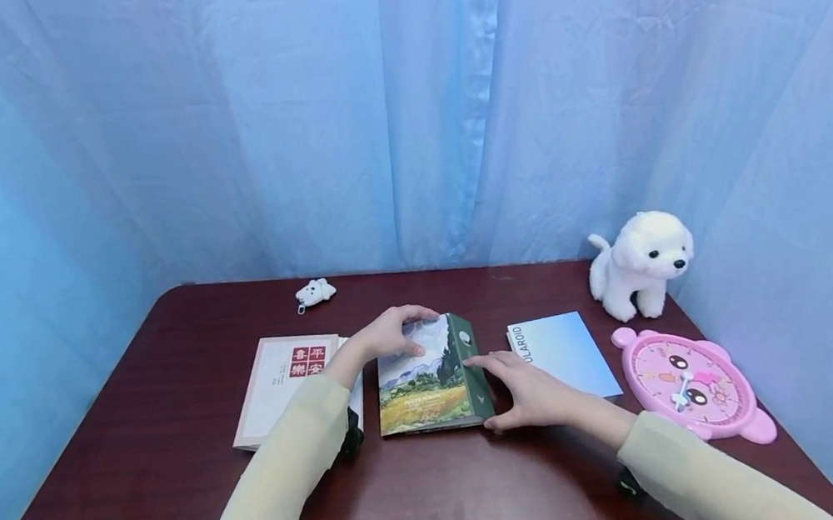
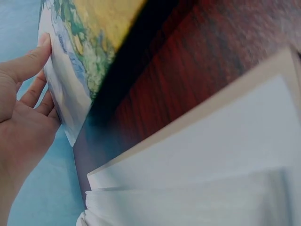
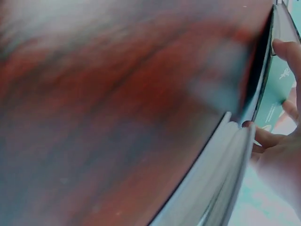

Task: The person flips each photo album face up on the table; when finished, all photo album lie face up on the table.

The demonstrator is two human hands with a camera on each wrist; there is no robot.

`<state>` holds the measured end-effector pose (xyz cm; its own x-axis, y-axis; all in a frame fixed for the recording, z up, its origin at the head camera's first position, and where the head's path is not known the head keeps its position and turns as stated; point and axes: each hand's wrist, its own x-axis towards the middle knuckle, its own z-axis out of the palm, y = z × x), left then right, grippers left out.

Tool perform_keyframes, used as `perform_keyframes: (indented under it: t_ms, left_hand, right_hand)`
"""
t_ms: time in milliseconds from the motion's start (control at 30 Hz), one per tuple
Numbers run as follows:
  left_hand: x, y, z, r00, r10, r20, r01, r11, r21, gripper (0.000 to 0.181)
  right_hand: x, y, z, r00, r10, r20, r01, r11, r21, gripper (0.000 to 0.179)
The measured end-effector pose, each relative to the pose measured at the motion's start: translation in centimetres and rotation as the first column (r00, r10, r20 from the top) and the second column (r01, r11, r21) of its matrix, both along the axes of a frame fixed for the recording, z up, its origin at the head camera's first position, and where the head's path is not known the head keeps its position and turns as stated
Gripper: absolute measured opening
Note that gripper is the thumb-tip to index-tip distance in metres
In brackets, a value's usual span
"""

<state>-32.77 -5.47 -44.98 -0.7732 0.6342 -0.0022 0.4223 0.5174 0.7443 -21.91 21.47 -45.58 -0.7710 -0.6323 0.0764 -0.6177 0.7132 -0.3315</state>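
A photo album (image 1: 421, 389) with a painted landscape cover and a green spine (image 1: 474, 363) is at the middle of the table. My left hand (image 1: 392, 333) holds its far left part, thumb (image 2: 44, 42) on the cover and the other fingers behind the edge. At the spine, my right hand (image 1: 538, 391) touches the album with spread fingers, its thumb (image 3: 287, 49) by the near end. Just right of it lies a blue and white Polaroid album (image 1: 572, 354). Left of my left hand is a white album (image 1: 286, 390) with red character squares, partly hidden by my sleeve.
A small white animal-shaped keychain (image 1: 315, 292) lies near the table's back edge. On the right stand a white plush dog (image 1: 643, 263) and, in front of it, a lying pink clock (image 1: 692, 384). Blue curtains (image 1: 299, 137) enclose the table (image 1: 424, 494).
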Motion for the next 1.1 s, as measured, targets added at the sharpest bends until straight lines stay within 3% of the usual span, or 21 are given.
perform_keyframes:
  t_ms: [300, 567, 933, 1100]
  left_hand:
    - [0.3, -0.6, 0.9, 0.999, 0.025, -0.029, -0.024, 0.999, 0.032, 0.063]
    - [0.5, -0.7, 1.9, 0.994, 0.083, -0.074, -0.078, 0.994, 0.07, 0.063]
    - [0.6, -0.6, 3.2, 0.986, 0.162, -0.027, -0.155, 0.973, 0.172, 0.054]
    - [0.8, -0.6, 3.8, 0.984, 0.176, -0.025, -0.168, 0.964, 0.207, 0.051]
  right_hand:
    - [-0.1, -0.2, 0.9, 1.0, 0.02, 0.014, -0.019, 0.998, -0.06, 0.082]
    - [-0.1, -0.4, 1.5, 0.999, 0.033, -0.031, -0.037, 0.99, -0.138, 0.078]
    - [0.0, -1.5, 2.7, 0.995, 0.095, -0.021, -0.096, 0.948, -0.305, 0.079]
    - [0.0, -1.4, 3.4, 0.996, 0.084, -0.043, -0.093, 0.944, -0.317, 0.078]
